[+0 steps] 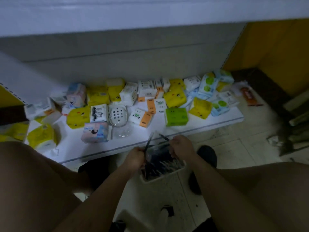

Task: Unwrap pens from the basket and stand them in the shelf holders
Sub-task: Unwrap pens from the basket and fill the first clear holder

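Low by the tiled floor, a white shelf (pixel 75 144) strewn with tissue packs (pixel 176 116) faces me, and the basket (pixel 164 175) of pens sits between my feet. Just above it, slightly apart, my left hand (pixel 135 159) grips one dark pen (pixel 148 143) and my right hand (pixel 181 146) pinches a second pen (pixel 163 137). They look light, stiff and probably slick, so I'd hold mid-barrel.

The basket (pixel 167 172) is set on the floor (pixel 234 148) at near centre, just before the front edge of the shelf (pixel 73 144), with pens (pixel 158 163) piled in it. Over it, a pen (pixel 148 142) is held in the left hand (pixel 135 159), and a second pen (pixel 163 137) in the right hand (pixel 181 147) beside it. Farther back, tissue packs (pixel 175 116) are spread across the shelf, with a holder (pixel 117 115) among them, left of centre.
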Demonstrator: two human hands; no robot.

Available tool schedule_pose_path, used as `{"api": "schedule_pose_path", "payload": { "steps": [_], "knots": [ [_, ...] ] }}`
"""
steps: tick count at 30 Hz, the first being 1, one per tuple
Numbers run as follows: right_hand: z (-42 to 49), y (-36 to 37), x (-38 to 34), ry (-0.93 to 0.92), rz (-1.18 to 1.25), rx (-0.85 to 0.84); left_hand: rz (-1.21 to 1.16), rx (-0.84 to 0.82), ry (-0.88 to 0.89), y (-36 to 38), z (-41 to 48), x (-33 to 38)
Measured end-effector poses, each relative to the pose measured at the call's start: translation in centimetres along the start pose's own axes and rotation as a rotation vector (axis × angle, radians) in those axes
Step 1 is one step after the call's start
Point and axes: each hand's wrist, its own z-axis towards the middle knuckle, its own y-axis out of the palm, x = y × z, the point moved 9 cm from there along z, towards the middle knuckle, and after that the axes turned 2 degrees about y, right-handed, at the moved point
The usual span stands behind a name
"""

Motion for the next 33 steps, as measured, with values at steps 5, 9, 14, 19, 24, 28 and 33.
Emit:
{"api": "schedule_pose_path", "payload": {
  "steps": [5,9,14,19,24,28,33],
  "knots": [
    [-3.2,-1.9,-3.0,0.103,0.207,-0.038,0.006,0.069,0.267,-1.6,-1.1,4.6],
    [-5.1,-2.9,-6.4,0.014,0.211,0.010,-0.124,-0.009,0.433,-1.9,-3.0,8.5],
    [-8.0,-3.4,-13.7,-0.271,0.120,0.081,-0.061,0.113,0.575,-5.2,-5.9,13.9],
    [-12.4,-2.7,-21.3,-0.615,0.102,0.075,0.001,0.224,0.890,-8.5,-11.1,20.1],
    [-15.0,-2.0,-26.0,-0.679,0.278,-0.019,-0.096,0.264,0.981,-11.6,-15.0,23.3],
    [-16.8,-2.5,-30.1,-0.788,0.284,0.001,-0.084,0.361,1.059,-14.1,-18.3,25.8],
    [-19.5,-3.0,-36.0,-0.971,0.244,0.065,-0.104,0.394,1.174,-17.0,-21.8,29.6]
  ]
}}
